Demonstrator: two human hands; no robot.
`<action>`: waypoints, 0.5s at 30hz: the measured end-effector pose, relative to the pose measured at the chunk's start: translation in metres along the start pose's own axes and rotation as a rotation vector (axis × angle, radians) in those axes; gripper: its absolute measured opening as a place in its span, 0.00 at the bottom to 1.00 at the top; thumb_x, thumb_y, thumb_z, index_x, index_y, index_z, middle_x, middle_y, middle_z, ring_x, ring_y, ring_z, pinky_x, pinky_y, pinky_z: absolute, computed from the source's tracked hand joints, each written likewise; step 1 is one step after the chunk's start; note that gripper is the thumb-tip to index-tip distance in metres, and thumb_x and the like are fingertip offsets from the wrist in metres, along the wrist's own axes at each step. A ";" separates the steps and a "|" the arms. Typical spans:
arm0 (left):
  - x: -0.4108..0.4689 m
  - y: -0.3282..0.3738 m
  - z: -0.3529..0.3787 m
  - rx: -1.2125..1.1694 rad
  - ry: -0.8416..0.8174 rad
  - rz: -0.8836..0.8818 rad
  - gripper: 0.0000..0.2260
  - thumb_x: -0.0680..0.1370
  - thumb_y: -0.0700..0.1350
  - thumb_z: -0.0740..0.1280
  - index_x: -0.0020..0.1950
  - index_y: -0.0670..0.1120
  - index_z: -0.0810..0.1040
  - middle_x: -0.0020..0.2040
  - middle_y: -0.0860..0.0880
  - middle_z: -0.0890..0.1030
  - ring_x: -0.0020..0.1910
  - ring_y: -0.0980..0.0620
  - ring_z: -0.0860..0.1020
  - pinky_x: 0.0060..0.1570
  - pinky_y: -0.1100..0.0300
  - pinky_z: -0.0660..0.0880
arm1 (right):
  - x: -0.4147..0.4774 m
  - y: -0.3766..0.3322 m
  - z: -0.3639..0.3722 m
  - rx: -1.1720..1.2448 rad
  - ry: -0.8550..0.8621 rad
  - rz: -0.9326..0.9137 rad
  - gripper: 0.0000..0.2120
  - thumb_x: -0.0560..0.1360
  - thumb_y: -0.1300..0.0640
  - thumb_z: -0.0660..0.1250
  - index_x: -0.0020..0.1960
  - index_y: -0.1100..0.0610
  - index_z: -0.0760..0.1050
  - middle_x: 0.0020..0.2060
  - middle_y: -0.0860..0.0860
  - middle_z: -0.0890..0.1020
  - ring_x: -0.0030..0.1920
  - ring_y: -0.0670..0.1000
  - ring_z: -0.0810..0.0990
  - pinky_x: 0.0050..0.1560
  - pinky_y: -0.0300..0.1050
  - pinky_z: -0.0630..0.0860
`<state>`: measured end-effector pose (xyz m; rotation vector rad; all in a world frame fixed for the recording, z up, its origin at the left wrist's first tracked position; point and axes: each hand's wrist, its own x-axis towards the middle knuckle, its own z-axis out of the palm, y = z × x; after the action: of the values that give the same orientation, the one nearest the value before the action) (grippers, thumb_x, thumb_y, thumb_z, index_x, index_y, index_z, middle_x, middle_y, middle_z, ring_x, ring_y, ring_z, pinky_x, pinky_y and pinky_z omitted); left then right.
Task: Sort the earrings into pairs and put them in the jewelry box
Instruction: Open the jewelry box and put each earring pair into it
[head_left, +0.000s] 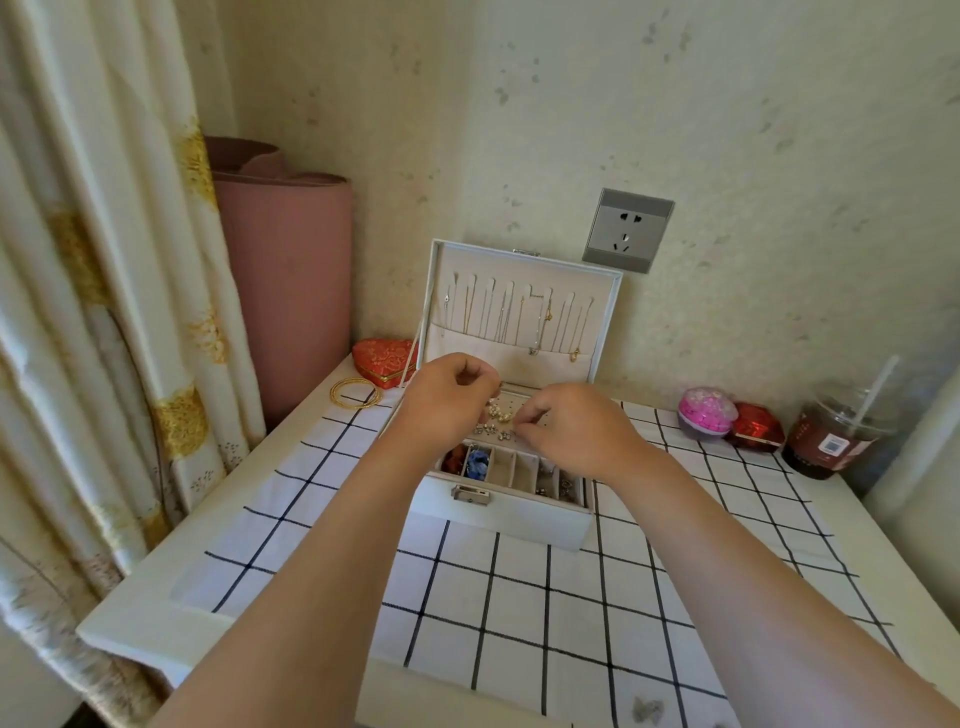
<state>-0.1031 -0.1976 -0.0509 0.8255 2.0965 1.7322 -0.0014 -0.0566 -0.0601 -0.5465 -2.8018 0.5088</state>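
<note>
A white jewelry box (519, 519) lined in beige sits on a white cloth (519, 623) gridded in black; left of the box, a red heart-shaped case (382, 358) with gold brocade, gold bangles (356, 393), a dusty-pink roll (291, 280) and cream, gold-flowered curtains (104, 260).

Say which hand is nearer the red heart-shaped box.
Left. The left hand is just right of the heart-shaped box; the right hand is farther right, over the jewelry box.

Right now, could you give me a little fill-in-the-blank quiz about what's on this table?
1. The jewelry box stands with its lid ____.
2. The red ____-shaped box sits to its left, beside the gold bangles.
3. A white ____ sticks out of the drink cup.
Missing words: open; heart; straw.
</note>
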 end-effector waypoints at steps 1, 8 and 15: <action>-0.001 0.002 0.001 -0.022 -0.006 -0.014 0.04 0.79 0.43 0.66 0.49 0.46 0.81 0.42 0.50 0.83 0.32 0.56 0.78 0.31 0.66 0.73 | 0.001 0.002 -0.002 0.055 0.009 0.010 0.07 0.77 0.52 0.69 0.52 0.46 0.84 0.47 0.40 0.84 0.50 0.43 0.81 0.54 0.45 0.77; -0.006 0.010 0.009 -0.197 -0.069 -0.090 0.06 0.80 0.44 0.67 0.52 0.44 0.82 0.42 0.52 0.85 0.35 0.56 0.80 0.34 0.63 0.74 | -0.003 -0.010 -0.025 0.586 0.127 0.020 0.11 0.73 0.58 0.77 0.53 0.49 0.83 0.44 0.45 0.85 0.35 0.35 0.80 0.34 0.29 0.73; -0.011 0.016 0.012 -0.229 -0.112 -0.143 0.07 0.79 0.49 0.68 0.52 0.48 0.82 0.42 0.54 0.84 0.38 0.55 0.81 0.38 0.62 0.76 | -0.011 -0.013 -0.025 0.764 0.258 0.039 0.09 0.71 0.63 0.77 0.51 0.56 0.85 0.42 0.49 0.86 0.25 0.41 0.75 0.30 0.37 0.76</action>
<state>-0.0836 -0.1932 -0.0401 0.6728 1.7977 1.7645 0.0124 -0.0649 -0.0343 -0.4443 -2.1223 1.3164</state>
